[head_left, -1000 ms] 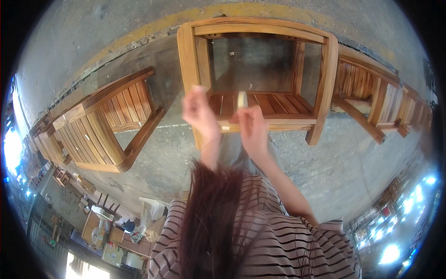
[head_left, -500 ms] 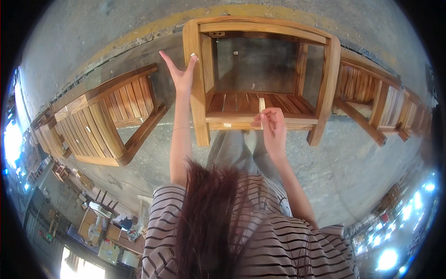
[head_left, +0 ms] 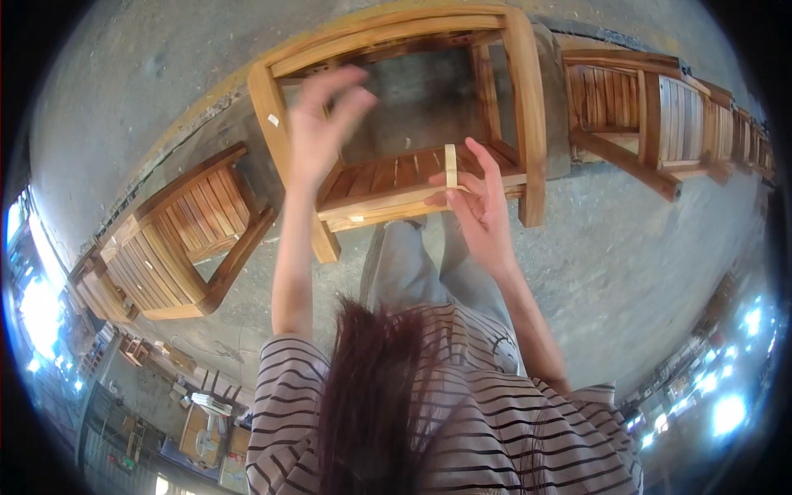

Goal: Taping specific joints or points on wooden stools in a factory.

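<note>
Compared with half a second earlier, the left hand (head_left: 318, 132) has left the far left post of the wooden chair frame (head_left: 528, 107) and now hangs blurred in front of the frame's open back, fingers loosely curled and gripping nothing. Right hand (head_left: 478, 206): fingers extended, thumb and fingertips pinching the lower end of a small pale wooden slat (head_left: 450, 165), which stands upright on the front edge of the slatted seat (head_left: 388, 177). The slat lies just above and to the left of the right palm, touching the fingertips, and well apart from the left hand, which is further left and farther away. Left of the frame, a second slatted chair (head_left: 177, 243) lies tipped on the concrete floor (head_left: 643, 272); to the right, further wooden chairs (head_left: 660, 107) stand in a row. In the near foreground, the person's striped shirt (head_left: 511, 429) and dark hair (head_left: 371, 396) fill the lower part of the view.
</note>
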Demonstrator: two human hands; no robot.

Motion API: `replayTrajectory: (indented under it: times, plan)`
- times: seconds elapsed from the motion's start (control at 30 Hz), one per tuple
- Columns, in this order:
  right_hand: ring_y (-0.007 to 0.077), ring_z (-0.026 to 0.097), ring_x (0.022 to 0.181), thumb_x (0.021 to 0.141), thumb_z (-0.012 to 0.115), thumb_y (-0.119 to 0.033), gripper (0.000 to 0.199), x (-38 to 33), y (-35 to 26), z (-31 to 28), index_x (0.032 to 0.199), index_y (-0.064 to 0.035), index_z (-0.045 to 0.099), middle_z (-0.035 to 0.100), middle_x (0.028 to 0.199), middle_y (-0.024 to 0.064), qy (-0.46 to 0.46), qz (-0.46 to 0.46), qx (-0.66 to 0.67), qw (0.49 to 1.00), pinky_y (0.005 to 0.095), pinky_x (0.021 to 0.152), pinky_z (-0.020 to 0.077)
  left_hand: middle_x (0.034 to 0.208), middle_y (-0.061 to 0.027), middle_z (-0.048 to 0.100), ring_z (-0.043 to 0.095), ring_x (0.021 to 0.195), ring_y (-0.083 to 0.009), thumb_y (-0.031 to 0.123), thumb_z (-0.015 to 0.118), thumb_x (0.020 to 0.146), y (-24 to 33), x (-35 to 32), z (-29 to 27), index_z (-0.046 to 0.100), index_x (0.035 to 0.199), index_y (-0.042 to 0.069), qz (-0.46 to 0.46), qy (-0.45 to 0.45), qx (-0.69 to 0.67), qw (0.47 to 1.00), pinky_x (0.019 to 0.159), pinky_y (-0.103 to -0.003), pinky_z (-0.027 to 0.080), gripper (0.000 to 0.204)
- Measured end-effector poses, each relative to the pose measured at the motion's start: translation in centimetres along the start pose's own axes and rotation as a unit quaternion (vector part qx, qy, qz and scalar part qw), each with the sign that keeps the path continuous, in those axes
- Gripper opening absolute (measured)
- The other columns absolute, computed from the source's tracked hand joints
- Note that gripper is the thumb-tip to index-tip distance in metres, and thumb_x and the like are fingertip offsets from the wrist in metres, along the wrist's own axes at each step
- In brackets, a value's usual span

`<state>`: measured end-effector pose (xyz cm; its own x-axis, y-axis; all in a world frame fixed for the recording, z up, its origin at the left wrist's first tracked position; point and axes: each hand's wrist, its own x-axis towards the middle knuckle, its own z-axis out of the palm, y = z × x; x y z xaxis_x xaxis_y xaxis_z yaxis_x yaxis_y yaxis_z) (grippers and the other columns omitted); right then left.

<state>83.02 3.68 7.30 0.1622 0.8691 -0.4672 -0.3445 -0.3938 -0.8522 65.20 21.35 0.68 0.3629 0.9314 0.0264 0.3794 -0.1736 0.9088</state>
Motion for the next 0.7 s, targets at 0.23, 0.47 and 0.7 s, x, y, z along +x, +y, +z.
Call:
replayTrajectory:
  times: [0.23,0.47,0.7]
  plan:
    - [0.0174,0.066,0.092,0.094,0.046,0.006,0.054,-1.2,-0.8,-5.3,0.144,-0.0075,0.032,0.062,0.11,0.0142,0.056,-0.031,-0.126,0.99,0.0287,0.081,0.0492,0.091,-0.0058,0.066,0.058,0.098,-0.0237,0.008,0.077,0.071,8.4,-5.0,10.8,0.073,0.09,0.004,0.05,-0.165,-0.032,0.985,0.086,-0.036,0.047,0.02]
    - [0.0194,0.069,0.087,0.094,0.047,0.004,0.04,-1.2,-1.2,-12.5,0.134,-0.0027,0.042,0.066,0.1,0.0131,0.108,-0.028,-0.123,0.986,0.0298,0.076,0.0515,0.082,0.0022,0.063,0.058,0.093,-0.0214,0.016,0.074,0.073,11.0,-5.5,18.4,0.068,0.08,0.013,0.127,-0.121,0.071,0.982,0.079,-0.037,0.043,0.01]
    - [0.0194,0.07,0.078,0.095,0.052,-0.001,0.005,2.2,-1.2,-17.5,0.1,0.0007,0.053,0.068,0.078,0.014,0.172,-0.067,-0.233,0.955,0.0291,0.065,0.0517,0.079,-0.0048,0.064,0.057,0.085,-0.024,0.007,0.075,0.074,12.5,-2.4,24.2,0.071,0.08,0.009,0.053,-0.006,0.043,0.998,0.082,-0.035,0.043,0.008]
